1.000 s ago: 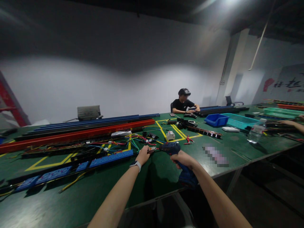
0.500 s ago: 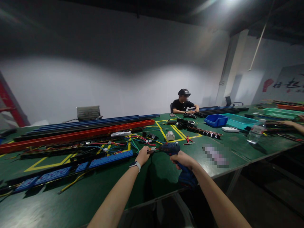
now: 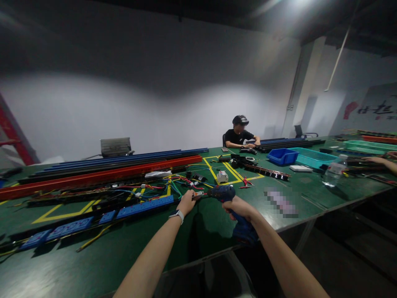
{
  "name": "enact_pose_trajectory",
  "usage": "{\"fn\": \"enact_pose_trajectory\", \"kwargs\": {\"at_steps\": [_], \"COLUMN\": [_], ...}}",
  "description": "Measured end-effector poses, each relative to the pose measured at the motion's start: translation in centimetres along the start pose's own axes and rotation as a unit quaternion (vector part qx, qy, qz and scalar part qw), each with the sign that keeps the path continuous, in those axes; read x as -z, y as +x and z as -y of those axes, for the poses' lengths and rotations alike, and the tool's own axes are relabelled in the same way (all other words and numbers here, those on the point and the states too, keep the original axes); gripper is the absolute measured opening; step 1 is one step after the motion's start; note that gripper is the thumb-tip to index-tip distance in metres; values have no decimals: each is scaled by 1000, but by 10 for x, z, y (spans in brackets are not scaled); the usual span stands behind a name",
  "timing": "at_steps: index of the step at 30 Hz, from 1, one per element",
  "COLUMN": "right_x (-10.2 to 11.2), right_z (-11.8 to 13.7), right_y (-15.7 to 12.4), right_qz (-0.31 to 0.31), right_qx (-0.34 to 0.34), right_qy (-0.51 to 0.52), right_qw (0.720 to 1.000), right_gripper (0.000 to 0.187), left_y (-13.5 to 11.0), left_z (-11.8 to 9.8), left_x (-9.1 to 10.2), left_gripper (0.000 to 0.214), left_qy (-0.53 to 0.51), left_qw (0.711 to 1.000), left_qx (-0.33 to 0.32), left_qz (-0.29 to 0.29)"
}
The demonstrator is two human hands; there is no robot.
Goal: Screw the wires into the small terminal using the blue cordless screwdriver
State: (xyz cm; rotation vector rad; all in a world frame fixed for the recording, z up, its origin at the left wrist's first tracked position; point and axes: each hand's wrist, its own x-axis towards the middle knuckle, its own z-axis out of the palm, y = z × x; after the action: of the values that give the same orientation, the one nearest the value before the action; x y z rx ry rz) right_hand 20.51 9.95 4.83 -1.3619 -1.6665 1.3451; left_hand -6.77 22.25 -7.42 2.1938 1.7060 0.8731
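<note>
My right hand [image 3: 238,207] is wrapped round the grip of a blue cordless drill [image 3: 223,193], its nose pointing left. At the drill's tip is a small white-and-orange part [image 3: 198,194], pinched in my left hand [image 3: 187,202]; its exact kind is too small to make out. Left of that hand lies a long strip of blue power sockets [image 3: 145,207]. Behind my hands are loose coloured wires [image 3: 176,182] and a white block-shaped electrical part [image 3: 222,177]. Red-handled pliers [image 3: 246,182] rest to the right of that part.
Long red [image 3: 102,174] and blue rails [image 3: 130,154] span the table's left side. To the right stand a blue bin [image 3: 282,156], a teal tray [image 3: 312,158] and a water bottle [image 3: 335,171]. A co-worker [image 3: 238,134] sits across; another person's hand [image 3: 376,160] shows far right.
My hands, the drill and the small part stay nearly in place. At the far right, the other person's hand has shifted slightly.
</note>
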Motion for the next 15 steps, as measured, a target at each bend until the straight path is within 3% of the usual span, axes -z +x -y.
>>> {"fn": "enact_pose_trajectory", "kwargs": {"at_steps": [15], "right_x": [-1], "right_z": [5], "right_y": [-3], "right_qz": [-4], "right_qx": [-7], "right_qy": [-4], "right_qw": [1000], "right_gripper": [7], "left_y": [-1], "left_z": [-4], "left_x": [4], "left_gripper": [18], "left_qy": [2], "left_qw": [1000], "left_qx": [4], "left_qz": [3]}}
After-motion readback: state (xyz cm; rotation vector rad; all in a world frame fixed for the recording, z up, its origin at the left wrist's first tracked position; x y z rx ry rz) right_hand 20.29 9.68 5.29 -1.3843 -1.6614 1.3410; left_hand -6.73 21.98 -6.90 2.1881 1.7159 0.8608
